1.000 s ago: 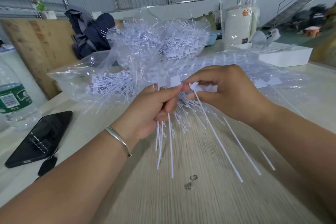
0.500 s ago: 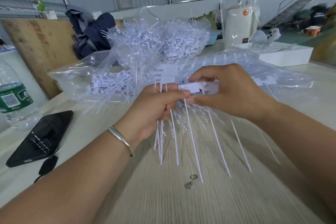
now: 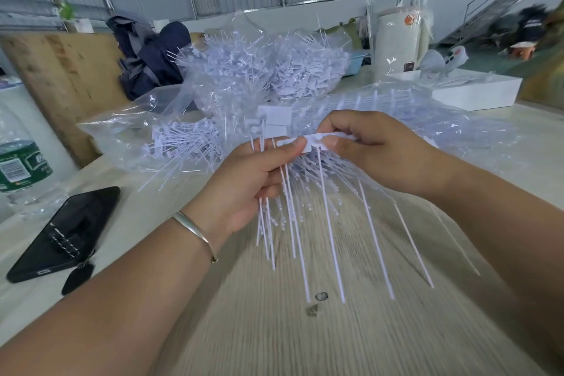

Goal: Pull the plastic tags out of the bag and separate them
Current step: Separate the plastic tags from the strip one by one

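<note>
The pale desk point(image 3: 305, 345) fills the lower frame. On it, at upper centre, lies the clear bag point(image 3: 189, 119) full of white tags. At mid frame the left hand point(image 3: 250, 180) grips a bunch of tags point(image 3: 293, 223), and the right hand point(image 3: 381, 149) has its fingers point(image 3: 345, 122) pinching the joined tag heads point(image 3: 314, 142).

Both hands point(image 3: 311, 162) pinch white tags point(image 3: 314, 143) — stems hanging (bag point(image 3: 189, 119) behind).
</note>
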Tool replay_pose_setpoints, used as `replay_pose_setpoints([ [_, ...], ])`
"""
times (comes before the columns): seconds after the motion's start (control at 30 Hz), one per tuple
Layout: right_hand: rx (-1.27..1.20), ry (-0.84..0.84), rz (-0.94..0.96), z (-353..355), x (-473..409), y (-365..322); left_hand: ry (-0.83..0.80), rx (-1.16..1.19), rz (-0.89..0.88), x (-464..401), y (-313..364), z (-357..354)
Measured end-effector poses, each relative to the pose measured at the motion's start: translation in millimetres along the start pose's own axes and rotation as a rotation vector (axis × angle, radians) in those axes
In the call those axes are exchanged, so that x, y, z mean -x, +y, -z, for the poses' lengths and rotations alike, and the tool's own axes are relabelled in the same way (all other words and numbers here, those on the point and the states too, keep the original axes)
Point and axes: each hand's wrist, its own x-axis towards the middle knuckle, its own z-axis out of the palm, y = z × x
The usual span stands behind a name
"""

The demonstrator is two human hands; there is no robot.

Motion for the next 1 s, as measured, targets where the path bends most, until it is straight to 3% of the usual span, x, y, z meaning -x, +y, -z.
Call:
replay_pose_setpoints([
  [0.2, -0.040, 0.083, -0.078, 3.2, -2.0, 6.4, -0.010, -0.081, 0.013, 2.1, 0.6, -1.8],
  [0.67, -0.373, 0.004, -0.154, 8.2, -1.9, 3.8, -0.077, -0.193, -0.041, 4.6, 7.9, 1.2],
  [0.87, -0.099, -0.102, -0.149, 4.5, 1.9, -2.8, -0.045, -0.509, -0.145, 6.1, 9.1, 3.9],
  [1.0, -0.081, -0.153, -0.138, 1.7, 2.1, -3.4, -0.036, -0.498, -0.099, 5.1, 6.5, 3.3],
])
